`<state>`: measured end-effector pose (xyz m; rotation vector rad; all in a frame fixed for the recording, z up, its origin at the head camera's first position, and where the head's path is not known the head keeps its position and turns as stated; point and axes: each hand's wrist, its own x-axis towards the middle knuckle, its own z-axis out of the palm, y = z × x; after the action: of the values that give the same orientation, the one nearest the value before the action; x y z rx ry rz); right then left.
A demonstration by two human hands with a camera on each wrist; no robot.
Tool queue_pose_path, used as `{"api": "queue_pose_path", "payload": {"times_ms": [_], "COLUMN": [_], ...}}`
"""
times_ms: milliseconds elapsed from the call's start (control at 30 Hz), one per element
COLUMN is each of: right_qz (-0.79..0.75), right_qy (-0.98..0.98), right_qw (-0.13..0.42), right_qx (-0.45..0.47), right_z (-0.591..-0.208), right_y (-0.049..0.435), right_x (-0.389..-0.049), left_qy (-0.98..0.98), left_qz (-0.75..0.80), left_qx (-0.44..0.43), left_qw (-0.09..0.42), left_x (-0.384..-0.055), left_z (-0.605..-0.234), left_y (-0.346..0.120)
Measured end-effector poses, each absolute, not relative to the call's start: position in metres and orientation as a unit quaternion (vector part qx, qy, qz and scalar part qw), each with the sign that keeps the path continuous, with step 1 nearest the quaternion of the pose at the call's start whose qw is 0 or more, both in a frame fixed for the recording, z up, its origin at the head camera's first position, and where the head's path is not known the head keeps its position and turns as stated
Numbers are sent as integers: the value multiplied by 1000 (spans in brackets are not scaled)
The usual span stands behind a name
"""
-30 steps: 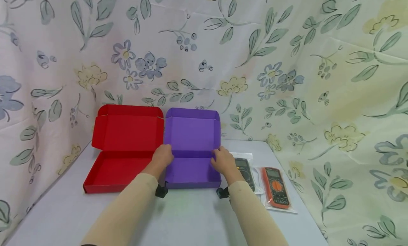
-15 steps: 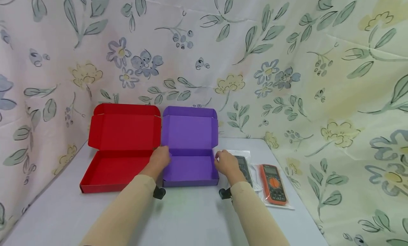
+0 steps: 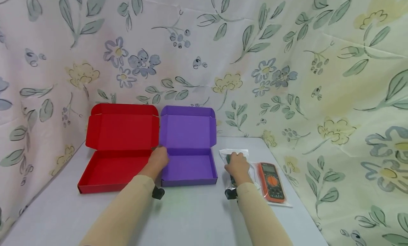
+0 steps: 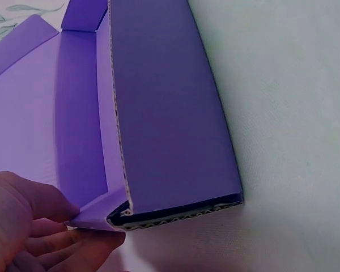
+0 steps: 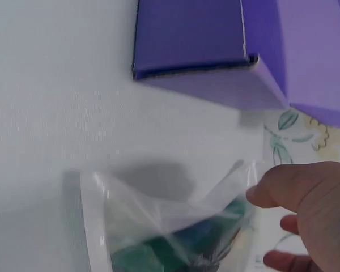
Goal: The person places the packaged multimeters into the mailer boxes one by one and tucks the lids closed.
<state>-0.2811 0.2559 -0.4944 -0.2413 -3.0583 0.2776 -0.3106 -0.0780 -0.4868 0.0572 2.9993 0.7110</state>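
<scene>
I see the left hand (image 3: pixel 158 161) pinching the purple cardboard box (image 3: pixel 190 168) near frame centre; the right hand (image 3: pixel 238 167), thumb and fingers apart, meets the bagged multimeter (image 5: pixel 178 243), lower right of centre.

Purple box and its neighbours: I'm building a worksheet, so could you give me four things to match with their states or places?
1. Red box
2. Orange multimeter
3. Left hand
4. Purple box

A. in a clear bag, farthest right
B. open, farthest left
C. open, pinched at a side wall
D. pinching a box's side wall

Pairs: 1-B, 2-A, 3-D, 4-C
</scene>
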Motion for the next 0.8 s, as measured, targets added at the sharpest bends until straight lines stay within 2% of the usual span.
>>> {"api": "queue_pose_path", "payload": {"times_ms": [400,800], "right_qz": [168,166], "right_qy": [-965,-962], "right_qw": [-53,-81], "right_qx": [-196,-199], "right_z": [-495,-501], "right_y": [280,286], "right_x": [-268,-274], "left_qy": [972,973], "left_qz": [225,209], "left_qx": [0,7], "left_qw": [59,95], "left_x": [-314,-311], "left_z": [-483,-479], "left_y": [-81,-78]}}
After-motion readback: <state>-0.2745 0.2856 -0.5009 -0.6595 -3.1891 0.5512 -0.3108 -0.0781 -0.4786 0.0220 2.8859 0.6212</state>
